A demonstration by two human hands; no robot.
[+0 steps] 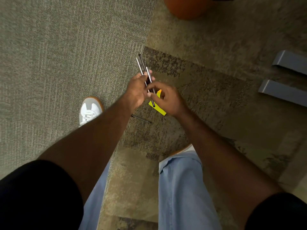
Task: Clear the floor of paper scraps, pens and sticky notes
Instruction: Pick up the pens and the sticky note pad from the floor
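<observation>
Both hands meet at the centre of the frame: the left hand (137, 90) grips a bundle of thin dark pens (143, 67), and the right hand (167, 98) pinches one more pen against it, so gathering pens seems the step in hand. Below them on the mottled brown carpet (207, 97) lie a yellow sticky note (160, 111) and another slim dark pen (141, 119), likely needing a stoop and a freed right hand.

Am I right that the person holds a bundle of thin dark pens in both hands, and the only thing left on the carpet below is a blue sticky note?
Not quite: the sticky note is yellow, not blue, and a thin dark pen also lies on the carpet beside it. The head view shows this. The bundle of thin dark pens is indeed held by the left hand and right hand.
</observation>
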